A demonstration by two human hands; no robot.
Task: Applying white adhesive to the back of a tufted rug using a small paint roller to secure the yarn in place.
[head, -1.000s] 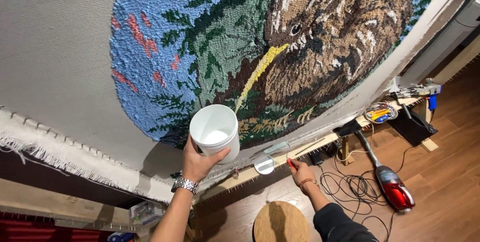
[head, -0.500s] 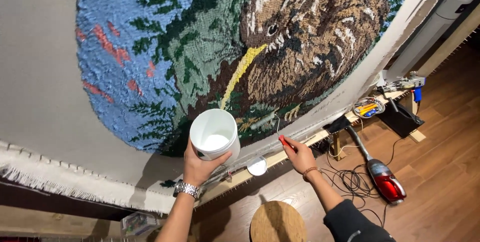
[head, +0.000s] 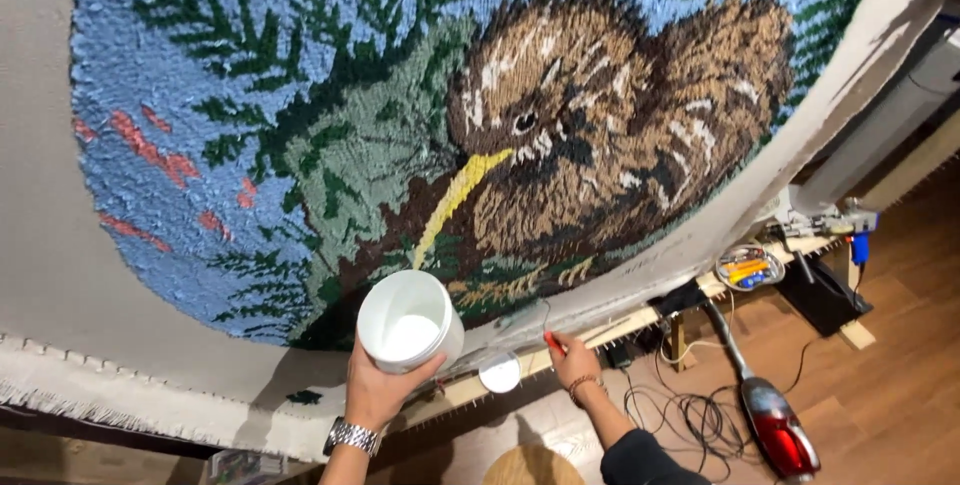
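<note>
Head view, looking down along a stretched cloth on a frame. Left hand (head: 378,392) grips a white plastic tub (head: 409,322) from below, fingers wrapped round its wall, thumb on the right side; the tub is tilted with its open mouth toward the camera and white content shows at the bottom. The tub sits just in front of the lower edge of the tufted rug (head: 400,115) (round picture: brown long-beaked bird, blue ground, dark green fern fronds, a few red marks at left). A metal wristwatch (head: 350,436) is on the left wrist. Right hand (head: 573,357) is lower right of the tub, fingers closed round a small red-handled tool (head: 553,342) whose tip points up toward the bare cloth border just under the bird scene; whether the tip touches the cloth I cannot tell. A beaded bracelet (head: 583,385) is on the right wrist. Between the two hands, a round white lid (head: 499,373) lies on the wooden frame rail (head: 640,317). Farther right on the rail: a small clear tray of coloured bits (head: 748,267) and a tufting gun with a blue grip (head: 838,225). On the wood floor (head: 890,385) at right, a red stick vacuum (head: 778,427) beside a tangle of black cable (head: 690,410). A round wooden stool top (head: 532,467) shows at the bottom edge, near the person.
</note>
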